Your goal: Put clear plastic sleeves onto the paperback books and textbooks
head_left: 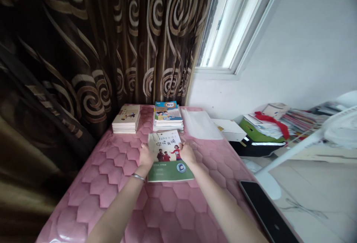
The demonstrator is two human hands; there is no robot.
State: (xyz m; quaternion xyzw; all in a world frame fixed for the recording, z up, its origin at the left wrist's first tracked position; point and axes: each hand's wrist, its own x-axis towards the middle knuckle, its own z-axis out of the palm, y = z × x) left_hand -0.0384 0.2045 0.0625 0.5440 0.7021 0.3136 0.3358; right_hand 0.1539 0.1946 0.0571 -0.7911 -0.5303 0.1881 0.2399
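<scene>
Left hand (146, 155) and right hand (187, 154) seemingly pinch the book (167, 163), unstacked; beyond them, a cream pile (126, 119) and blue-topped pile (167, 115) stand formed.

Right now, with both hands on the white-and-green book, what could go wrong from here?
The book, held by the left hand and right hand, could bump the blue-topped stack just beyond it and knock its books askew. The dark-screened device lies along the right edge of the pink padded surface, so a sweep of the right forearm might push it off.
</scene>
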